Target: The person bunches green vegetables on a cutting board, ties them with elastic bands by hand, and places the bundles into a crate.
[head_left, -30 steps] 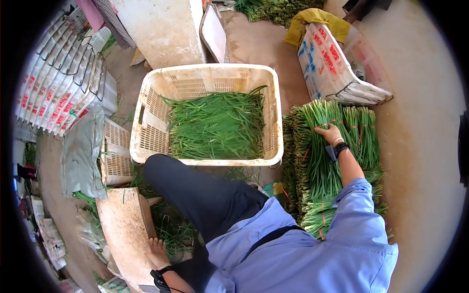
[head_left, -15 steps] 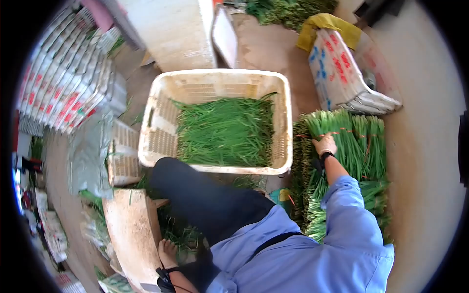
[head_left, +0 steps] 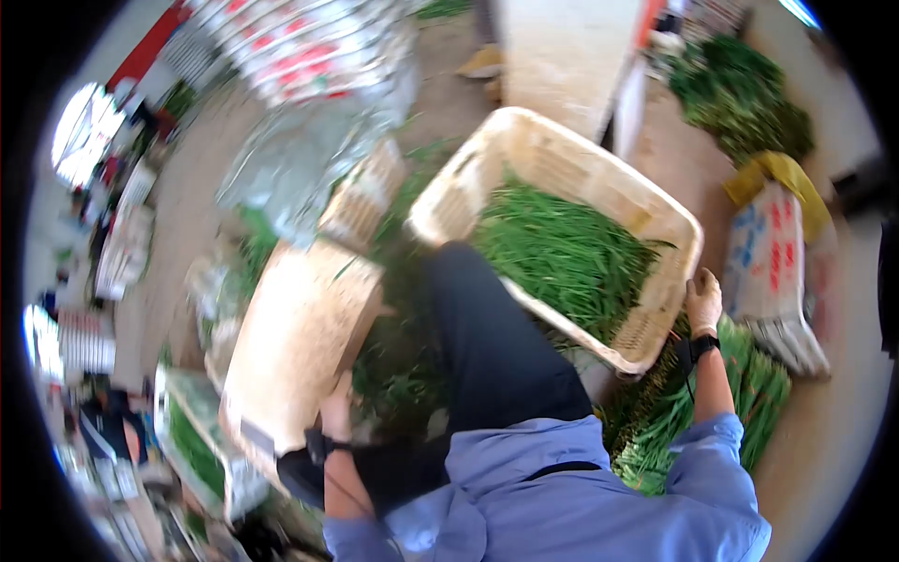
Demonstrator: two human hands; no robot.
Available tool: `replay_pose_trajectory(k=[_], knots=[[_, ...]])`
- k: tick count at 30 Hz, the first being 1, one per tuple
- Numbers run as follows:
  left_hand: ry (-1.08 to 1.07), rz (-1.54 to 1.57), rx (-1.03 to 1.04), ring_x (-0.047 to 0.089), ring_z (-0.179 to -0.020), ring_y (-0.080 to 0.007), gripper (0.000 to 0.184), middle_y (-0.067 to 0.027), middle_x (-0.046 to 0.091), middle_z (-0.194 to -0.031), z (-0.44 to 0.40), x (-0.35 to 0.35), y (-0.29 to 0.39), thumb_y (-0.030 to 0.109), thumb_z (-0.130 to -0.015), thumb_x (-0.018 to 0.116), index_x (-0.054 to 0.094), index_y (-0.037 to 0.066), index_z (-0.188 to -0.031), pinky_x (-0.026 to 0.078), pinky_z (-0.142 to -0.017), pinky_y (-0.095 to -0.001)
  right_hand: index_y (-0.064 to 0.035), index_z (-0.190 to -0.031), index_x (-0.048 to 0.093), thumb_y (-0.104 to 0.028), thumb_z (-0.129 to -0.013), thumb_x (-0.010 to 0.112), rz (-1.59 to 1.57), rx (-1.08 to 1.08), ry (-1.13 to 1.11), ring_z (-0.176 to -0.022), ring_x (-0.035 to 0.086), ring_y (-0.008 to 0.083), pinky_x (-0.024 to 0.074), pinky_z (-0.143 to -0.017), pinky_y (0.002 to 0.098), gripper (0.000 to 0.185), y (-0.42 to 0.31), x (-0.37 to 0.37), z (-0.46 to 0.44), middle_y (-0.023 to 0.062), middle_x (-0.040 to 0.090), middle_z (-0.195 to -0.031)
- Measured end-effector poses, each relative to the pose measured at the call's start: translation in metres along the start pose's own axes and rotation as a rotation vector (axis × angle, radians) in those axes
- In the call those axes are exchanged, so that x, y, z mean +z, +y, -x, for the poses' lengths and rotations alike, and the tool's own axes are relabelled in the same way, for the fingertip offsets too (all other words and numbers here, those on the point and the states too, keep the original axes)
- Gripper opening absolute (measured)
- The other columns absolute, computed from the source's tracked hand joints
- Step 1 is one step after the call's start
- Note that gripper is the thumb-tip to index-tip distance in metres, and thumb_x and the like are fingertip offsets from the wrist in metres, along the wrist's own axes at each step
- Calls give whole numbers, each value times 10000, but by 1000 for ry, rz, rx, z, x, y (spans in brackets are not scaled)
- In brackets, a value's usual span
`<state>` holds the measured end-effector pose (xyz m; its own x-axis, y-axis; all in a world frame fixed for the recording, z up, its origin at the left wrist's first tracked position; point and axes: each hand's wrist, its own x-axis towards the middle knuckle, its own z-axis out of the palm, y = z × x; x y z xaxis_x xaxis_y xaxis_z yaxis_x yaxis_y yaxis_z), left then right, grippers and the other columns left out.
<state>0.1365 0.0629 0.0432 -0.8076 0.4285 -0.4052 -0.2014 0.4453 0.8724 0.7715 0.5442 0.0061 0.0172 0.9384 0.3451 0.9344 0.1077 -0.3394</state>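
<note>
A cream plastic crate [head_left: 529,124] sits in front of me, with cut green leafy stems [head_left: 567,258] lying flat inside, probably garlic chives. My right hand [head_left: 704,302] is at its right rim, the fingers curled around the edge as far as the blur shows. Just below that hand lies a pile of bundled green stems [head_left: 749,375]. My left hand [head_left: 336,410] is low on the left, against the side of a pale, dirt-specked block [head_left: 290,328]. Its fingers are blurred and partly hidden.
Stacked white boxes with red print [head_left: 304,47] stand at the upper left. A white foam box [head_left: 773,262] with a yellow cloth [head_left: 782,173] leans at the right, below a heap of greens [head_left: 740,98]. Clear plastic sheeting [head_left: 290,159] lies beyond the block.
My view has swung left, so the crate appears tilted and further right. My right hand has left the bundled stems for the crate's rim. My left hand stays by the block.
</note>
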Motion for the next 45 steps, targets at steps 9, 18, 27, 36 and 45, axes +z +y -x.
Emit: replay_pose_trajectory(k=[9, 18, 27, 36, 45], knots=[[270, 302, 28, 521, -498, -143, 425, 11, 467, -556, 39, -43, -27, 230, -1050, 717, 579, 110, -667, 488, -562, -317, 13, -1516, 535, -331, -940, 841, -626, -359, -839, -1291, 648, 312, 499, -1111, 414, 737, -216, 62, 99, 202, 659, -1424], [372, 672, -25, 514, -527, -176, 389, 10, 448, -572, 41, -73, -51, 258, -1068, 656, 570, 146, -706, 527, -614, -354, -83, -1378, 599, -225, -963, 716, -114, -484, -702, -983, 704, 476, 573, -847, 536, 454, -241, 70, 134, 263, 735, -1077], [653, 751, 568, 672, -712, -225, 227, -67, 668, -756, 98, -145, -24, 190, -1086, 650, 700, 40, -923, 591, -793, -403, -54, -1210, 627, -297, -1012, 646, 14, -584, -625, -915, 693, 500, 544, -753, 588, 314, -230, 94, 137, 269, 728, -1020], [1141, 752, 20, 649, -644, -174, 137, -45, 681, -743, 207, -225, -255, 182, -999, 699, 707, 73, -916, 527, -628, -307, -41, -1266, 603, -339, -1036, 615, 63, -580, -703, -980, 683, 533, 519, -806, 593, 377, -224, 104, 126, 306, 725, -1057], [1038, 879, -479, 669, -651, -179, 170, -40, 714, -799, 195, -143, -362, 205, -973, 723, 712, 69, -1075, 536, -600, -332, -16, -1436, 572, -375, -1051, 627, 64, -531, -701, -984, 720, 489, 549, -813, 532, 529, -230, 100, 126, 292, 749, -1100]])
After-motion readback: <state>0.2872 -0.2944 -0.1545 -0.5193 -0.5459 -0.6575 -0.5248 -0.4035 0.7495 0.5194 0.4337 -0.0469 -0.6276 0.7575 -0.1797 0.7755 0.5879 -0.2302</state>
